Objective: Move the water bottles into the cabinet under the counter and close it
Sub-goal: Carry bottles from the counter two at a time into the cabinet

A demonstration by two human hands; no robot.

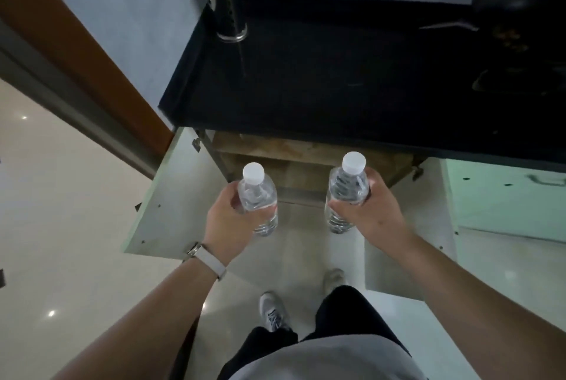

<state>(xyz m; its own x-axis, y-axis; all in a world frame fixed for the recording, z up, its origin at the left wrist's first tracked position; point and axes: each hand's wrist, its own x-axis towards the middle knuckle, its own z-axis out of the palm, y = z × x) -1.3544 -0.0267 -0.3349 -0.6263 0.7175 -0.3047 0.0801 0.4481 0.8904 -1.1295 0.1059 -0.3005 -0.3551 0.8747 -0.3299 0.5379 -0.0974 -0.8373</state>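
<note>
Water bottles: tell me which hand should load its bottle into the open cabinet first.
Right, marginally. The right hand holds the right bottle nearer the cabinet opening; the left hand and left bottle sit slightly further back.

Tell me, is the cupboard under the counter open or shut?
Open: its left door and right door stand swung outward, showing the shelf inside.
</note>
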